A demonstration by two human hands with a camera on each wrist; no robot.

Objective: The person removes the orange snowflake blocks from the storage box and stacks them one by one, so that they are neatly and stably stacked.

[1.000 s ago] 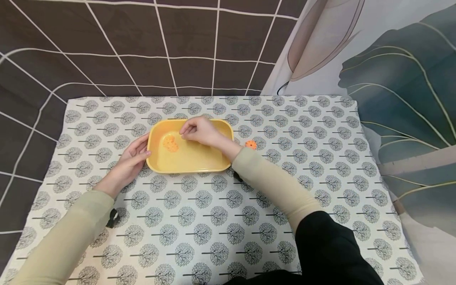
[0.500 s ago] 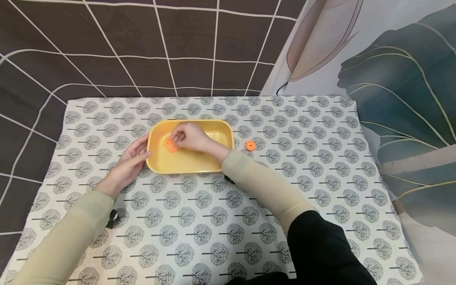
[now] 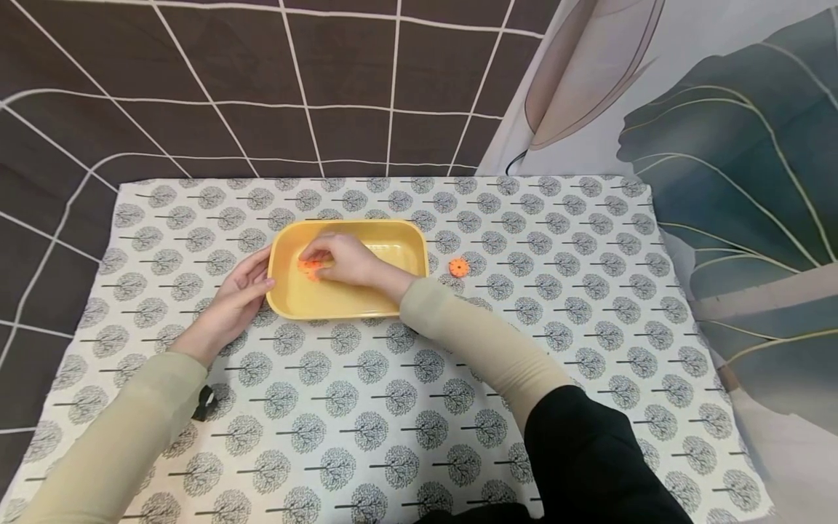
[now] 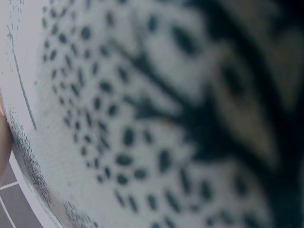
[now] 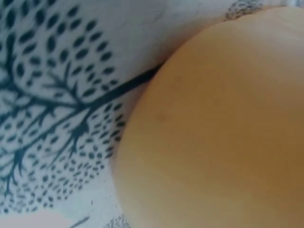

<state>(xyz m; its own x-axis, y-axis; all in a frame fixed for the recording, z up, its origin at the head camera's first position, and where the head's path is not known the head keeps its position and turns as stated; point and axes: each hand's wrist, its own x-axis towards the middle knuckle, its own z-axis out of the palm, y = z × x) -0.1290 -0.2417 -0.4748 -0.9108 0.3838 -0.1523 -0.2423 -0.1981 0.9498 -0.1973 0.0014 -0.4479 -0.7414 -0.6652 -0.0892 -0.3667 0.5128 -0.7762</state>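
Note:
A shallow yellow plastic tub [image 3: 353, 302] sits on the cloth in the head view. My left hand [image 3: 237, 291] holds its left end, thumb at the rim and fingers along the outer wall. Inside the tub, my right hand [image 3: 347, 260] reaches to the left part of the floor. Its fingers and thumb curl around small orange notched discs [image 3: 309, 269], which they partly cover. Another orange notched disc [image 3: 459, 268], round with dark slits, lies on the cloth right of the tub. The right wrist view is mostly filled by the tub's outer wall [image 5: 213, 128].
A white cloth [image 3: 406, 407] printed with grey trees covers the table. Behind it hangs a dark cloth with white grid lines [image 3: 347, 80]. A leaf-patterned curtain [image 3: 733, 182] borders the right side. Blurred tree-print cloth [image 4: 71, 156] fills the left wrist view.
My right hand has moved left and down in the tub, from beside the orange discs to over them, its thumb and fingers spreading around them. The left hand stays at the rim.

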